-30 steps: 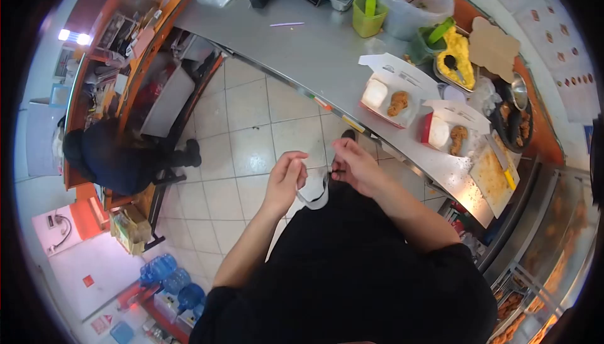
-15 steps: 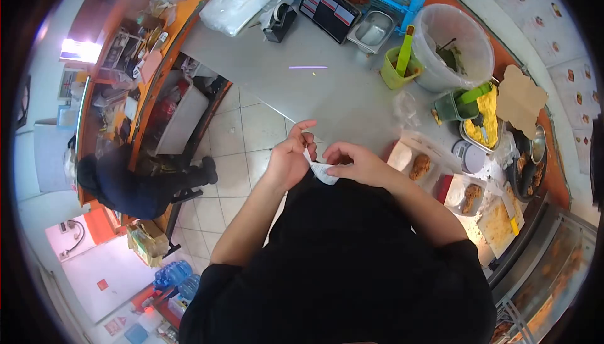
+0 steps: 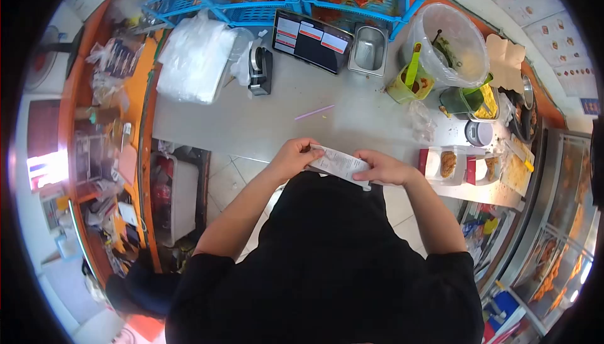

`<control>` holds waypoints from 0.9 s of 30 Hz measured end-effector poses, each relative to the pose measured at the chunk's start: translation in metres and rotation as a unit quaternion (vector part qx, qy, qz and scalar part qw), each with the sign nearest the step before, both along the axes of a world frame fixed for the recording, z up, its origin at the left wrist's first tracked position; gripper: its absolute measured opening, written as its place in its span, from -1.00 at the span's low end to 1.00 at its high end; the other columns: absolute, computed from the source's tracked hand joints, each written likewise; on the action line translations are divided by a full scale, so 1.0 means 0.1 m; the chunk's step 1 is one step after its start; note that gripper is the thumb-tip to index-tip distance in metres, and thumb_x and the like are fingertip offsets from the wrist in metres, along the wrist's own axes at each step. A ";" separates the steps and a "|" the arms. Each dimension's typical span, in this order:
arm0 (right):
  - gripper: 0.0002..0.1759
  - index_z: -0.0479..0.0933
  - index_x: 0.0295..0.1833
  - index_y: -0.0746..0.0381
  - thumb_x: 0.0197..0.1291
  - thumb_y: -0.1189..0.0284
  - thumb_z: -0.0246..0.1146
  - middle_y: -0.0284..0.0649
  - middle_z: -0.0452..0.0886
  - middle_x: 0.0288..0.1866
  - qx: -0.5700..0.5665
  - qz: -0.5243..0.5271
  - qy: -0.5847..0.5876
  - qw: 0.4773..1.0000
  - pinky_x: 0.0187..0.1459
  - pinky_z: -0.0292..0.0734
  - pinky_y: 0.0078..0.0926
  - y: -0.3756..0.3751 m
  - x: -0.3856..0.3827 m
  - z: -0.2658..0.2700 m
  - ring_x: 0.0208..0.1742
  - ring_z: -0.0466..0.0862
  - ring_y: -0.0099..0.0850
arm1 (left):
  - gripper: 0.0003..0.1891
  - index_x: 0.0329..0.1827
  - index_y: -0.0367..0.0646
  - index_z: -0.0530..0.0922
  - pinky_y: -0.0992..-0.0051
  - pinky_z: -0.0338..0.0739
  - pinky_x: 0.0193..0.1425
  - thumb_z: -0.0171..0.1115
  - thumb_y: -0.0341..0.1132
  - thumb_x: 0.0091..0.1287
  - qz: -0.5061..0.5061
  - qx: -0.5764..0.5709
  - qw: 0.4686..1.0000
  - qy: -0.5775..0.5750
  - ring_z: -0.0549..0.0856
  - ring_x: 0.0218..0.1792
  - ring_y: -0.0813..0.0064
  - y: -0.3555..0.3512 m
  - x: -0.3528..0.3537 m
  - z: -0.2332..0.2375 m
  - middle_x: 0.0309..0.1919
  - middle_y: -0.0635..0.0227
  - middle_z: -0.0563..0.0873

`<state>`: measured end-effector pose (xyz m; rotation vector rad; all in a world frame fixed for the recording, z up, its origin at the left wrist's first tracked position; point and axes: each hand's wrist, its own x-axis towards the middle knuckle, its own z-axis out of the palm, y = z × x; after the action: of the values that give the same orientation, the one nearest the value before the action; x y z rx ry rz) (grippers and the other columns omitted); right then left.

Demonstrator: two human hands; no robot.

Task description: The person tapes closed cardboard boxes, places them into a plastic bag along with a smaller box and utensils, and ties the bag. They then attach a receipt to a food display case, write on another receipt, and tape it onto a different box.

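A printed paper receipt [image 3: 340,164] is stretched flat between my two hands, close to my body at the counter's near edge. My left hand [image 3: 293,159] pinches its left end between thumb and fingers. At the other end, my right hand [image 3: 385,169] grips the paper with the thumb on top. The small print cannot be read. On the grey counter [image 3: 251,127] beyond lies a purple straw [image 3: 314,112]. To the right of my right hand stand two open red-and-white boxes [image 3: 431,163] with a piece of fried chicken [image 3: 448,164] in each.
Along the back are a tablet [image 3: 313,41], a tape dispenser [image 3: 259,70], plastic bags [image 3: 194,61], a steel pan [image 3: 368,49] and blue crates [image 3: 245,14]. A clear bucket [image 3: 465,55], green tubs and a scale [image 3: 479,133] stand right. Another person [image 3: 141,288] is lower left.
The receipt was crumpled or folded between my fingers and is now spread out flat. My view has turned, bringing the counter square in front. My left hand's raised fingers have closed on the paper.
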<state>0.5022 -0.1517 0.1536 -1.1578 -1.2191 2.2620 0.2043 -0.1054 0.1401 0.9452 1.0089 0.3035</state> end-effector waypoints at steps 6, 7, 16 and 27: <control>-0.69 0.68 0.00 0.16 0.22 0.25 0.48 -0.12 0.75 -0.19 0.157 0.028 -0.384 0.909 0.01 0.63 -0.21 0.30 -0.12 -0.75 -0.10 0.74 -0.19 | -0.76 -0.06 -0.16 0.68 0.05 0.60 -0.12 0.44 -0.22 0.34 -0.169 0.277 0.885 0.333 0.75 -0.10 0.02 -0.04 -0.20 -0.77 -0.14 0.13 0.77; -0.74 0.67 -0.08 0.16 0.19 0.27 0.44 -0.06 0.76 -0.19 0.185 0.039 -0.427 0.884 0.02 0.65 -0.13 0.39 -0.20 -0.82 -0.09 0.75 -0.09 | -0.76 -0.06 -0.16 0.68 0.05 0.60 -0.12 0.44 -0.22 0.34 -0.177 0.270 0.888 0.328 0.75 -0.10 0.02 -0.08 -0.17 -0.78 -0.14 0.13 0.77; -0.79 0.63 0.01 0.08 0.27 0.40 0.30 -0.13 0.72 -0.01 0.321 0.079 -0.541 0.773 0.16 0.63 -0.06 1.05 -0.71 -0.99 0.15 0.72 -0.05 | -0.37 0.47 -0.07 0.51 0.00 0.26 0.62 0.35 -0.32 0.27 -0.368 0.675 0.631 0.104 0.40 0.57 0.04 0.14 0.02 -1.16 0.48 0.15 0.50; -0.72 0.67 0.11 0.08 0.31 0.42 0.28 -0.26 0.63 0.18 0.523 0.208 -0.515 0.647 0.22 0.65 -0.23 1.57 -0.99 -1.04 0.31 0.63 -0.27 | -0.17 0.58 -0.13 0.43 -0.08 0.08 0.72 0.39 0.12 0.32 -0.365 0.642 0.663 0.124 0.26 0.67 0.15 0.40 0.17 -1.16 0.62 0.20 0.39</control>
<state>0.4029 0.0052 0.0496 -1.6343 -2.8174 0.3745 0.2217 -0.0657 0.0241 2.6616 0.4246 0.1621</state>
